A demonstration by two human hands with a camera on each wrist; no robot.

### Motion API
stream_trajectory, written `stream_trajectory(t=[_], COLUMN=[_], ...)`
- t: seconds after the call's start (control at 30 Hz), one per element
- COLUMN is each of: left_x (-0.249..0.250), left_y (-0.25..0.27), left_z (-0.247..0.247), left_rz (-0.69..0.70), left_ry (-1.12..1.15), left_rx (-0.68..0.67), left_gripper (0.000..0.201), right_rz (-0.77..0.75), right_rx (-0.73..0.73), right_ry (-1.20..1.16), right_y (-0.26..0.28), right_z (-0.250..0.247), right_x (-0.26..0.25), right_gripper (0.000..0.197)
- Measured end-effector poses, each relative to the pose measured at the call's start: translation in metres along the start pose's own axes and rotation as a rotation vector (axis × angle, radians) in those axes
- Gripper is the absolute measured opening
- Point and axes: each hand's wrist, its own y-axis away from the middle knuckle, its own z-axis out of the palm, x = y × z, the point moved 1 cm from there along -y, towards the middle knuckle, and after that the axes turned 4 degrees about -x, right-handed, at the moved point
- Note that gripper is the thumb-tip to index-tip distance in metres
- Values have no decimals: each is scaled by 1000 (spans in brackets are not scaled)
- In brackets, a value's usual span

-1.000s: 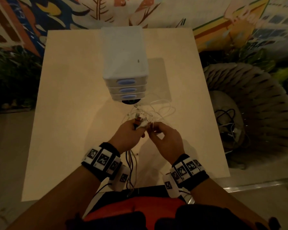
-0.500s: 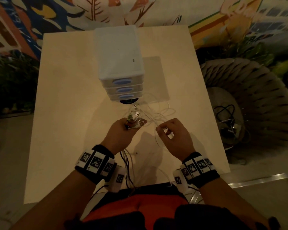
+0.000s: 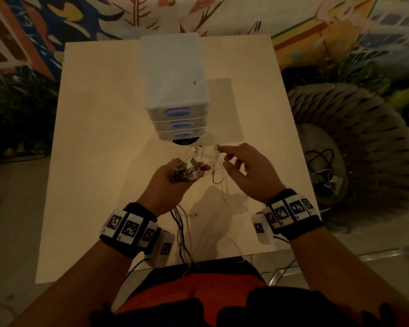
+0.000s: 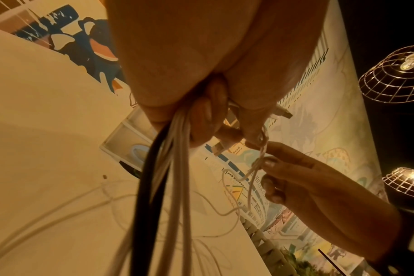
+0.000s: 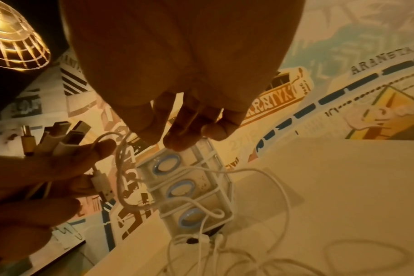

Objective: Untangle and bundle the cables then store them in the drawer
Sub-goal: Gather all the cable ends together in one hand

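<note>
My left hand (image 3: 182,179) grips a bundle of cables just behind their plugs (image 3: 190,172), which stick out past its fingers (image 5: 64,134). Black and white cable strands (image 4: 163,177) hang from that fist to the table's near edge. My right hand (image 3: 223,156) is beside it, fingers mostly extended, and pinches a thin white cable (image 4: 255,168) that loops back to the left hand (image 5: 121,168). A white three-drawer unit (image 3: 175,90) with blue handles stands just beyond both hands, all drawers closed (image 5: 189,186).
The pale table (image 3: 99,161) carries loose white cable loops (image 3: 232,204) near my right wrist. A dark round object (image 3: 183,142) sits at the drawer unit's base. Right of the table is a wicker chair (image 3: 364,142) with more cables (image 3: 321,161) on its seat.
My right hand has moved forward and to the right, away from the left hand, drawing a white cable out of the tangle. The left hand has kept its grip on the bundle.
</note>
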Motion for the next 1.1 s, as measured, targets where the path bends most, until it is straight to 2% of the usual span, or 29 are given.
stream_trajectory(t=[0.07, 0.13, 0.23, 0.37, 0.47, 0.53, 0.63, 0.7, 0.73, 0.8, 0.9, 1.1], left_x=[0, -3, 2, 8, 5, 9, 17, 28, 34, 44, 50, 32], left_y=[1, 0, 3, 4, 4, 4, 7, 9, 11, 16, 19, 11], left_z=[-1, -4, -8, -12, -14, -14, -14, -14, -15, -18, -21, -25], left_rz=[-22, -29, -13, -33, -52, -54, -61, -60, -60, -42, -40, -43], left_ry=[-43, -78, -96, 1, 15, 16, 28, 135, 185, 223, 217, 87], left_rx=[-9, 6, 46, 63, 50, 46, 88, 163, 203, 228, 247, 271], left_gripper=[23, 17, 40, 33, 52, 51, 42, 18, 16, 23, 26, 22], right_rz=[-45, -51, -5, 55, 64, 51, 16, 23, 49, 104, 100, 102], right_rx=[-80, -147, -180, -250, -357, -390, -314, -230, -206, -179, -89, -19], right_ry=[-15, -63, -118, -161, -102, -47, 4, 13, 15, 16, 7, -95], right_y=[-9, -14, -15, -6, -3, -2, -1, 0, 1, 2, 3, -11], right_z=[2, 2, -1, 1, 13, 23, 29, 26, 22, 12, -4, -30], right_x=[-3, -8, -12, -12, -5, 0, 7, 17, 22, 32, 33, 2], right_gripper=[30, 19, 6, 13, 25, 23, 17, 22, 26, 32, 34, 16])
